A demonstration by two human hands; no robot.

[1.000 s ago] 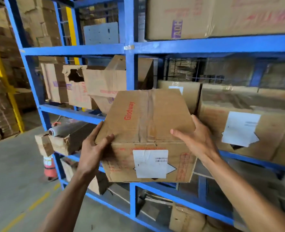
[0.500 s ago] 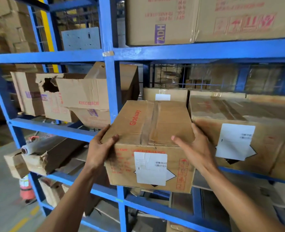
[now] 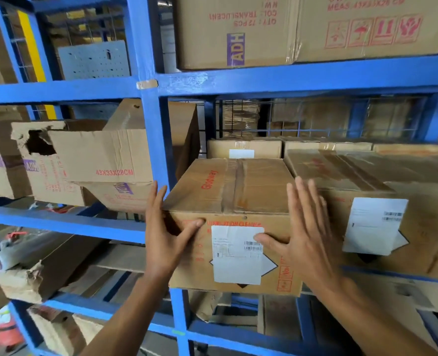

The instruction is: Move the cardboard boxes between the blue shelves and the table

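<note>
the blue shelves [image 3: 290, 78] fill the view, with big printed cartons [image 3: 238, 34] on the upper level. on the middle level, just right of the upright post [image 3: 151, 150], sits the cardboard box [image 3: 238, 191] marked "glodway", taped along its top, close beside a neighbouring box [image 3: 392, 227] on its right. a torn box [image 3: 97, 160] lies in the bay to the left. the left hand [image 3: 164, 240] rests at the box's front left corner, fingers straight along the side, thumb across the front. the right hand [image 3: 308, 242] lies flat at the front right edge, fingers straight and spread, thumb touching the white label [image 3: 236, 255].
</note>
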